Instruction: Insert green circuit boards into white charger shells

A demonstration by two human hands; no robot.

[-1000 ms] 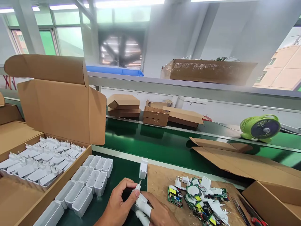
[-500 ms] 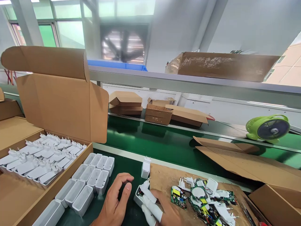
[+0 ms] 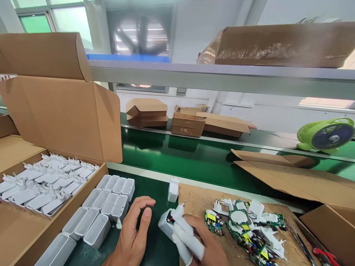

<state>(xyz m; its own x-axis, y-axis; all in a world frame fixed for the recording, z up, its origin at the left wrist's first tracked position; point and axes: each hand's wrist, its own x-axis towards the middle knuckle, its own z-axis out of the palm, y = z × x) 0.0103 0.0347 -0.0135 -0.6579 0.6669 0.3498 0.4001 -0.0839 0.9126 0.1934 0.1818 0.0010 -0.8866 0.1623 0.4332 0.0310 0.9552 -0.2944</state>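
Observation:
My right hand [image 3: 203, 236], with white coverings on some fingers, grips a white power adapter [image 3: 167, 222] over the green bench. The adapter's plug end points up, and a small dark gap shows near its top; my fingers hide most of the rest. To its left is my left hand [image 3: 134, 229], empty, thumb and fingers apart and slightly curled. Beside that hand stand rows of hollow white adapter housings [image 3: 97, 231]. Another white adapter piece [image 3: 173, 189] stands upright beyond my hands. Right of my right hand lies a pile of green circuit boards [image 3: 244, 229] mixed with white plug parts.
At the left, an open cardboard box [image 3: 91, 184] holds many white plug adapters [image 3: 47, 181]. A brown board [image 3: 194, 195] lies under the circuit pile. Red-handled pliers [image 3: 324, 255] and tweezers [image 3: 301, 242] lie at right. Further back are a green fan [image 3: 325, 135] and small cartons [image 3: 187, 123].
The view has tipped downward and come closer. My right hand has turned slightly with the adapter, its fingers now covering more of the opening. My left hand keeps nearly the same pose.

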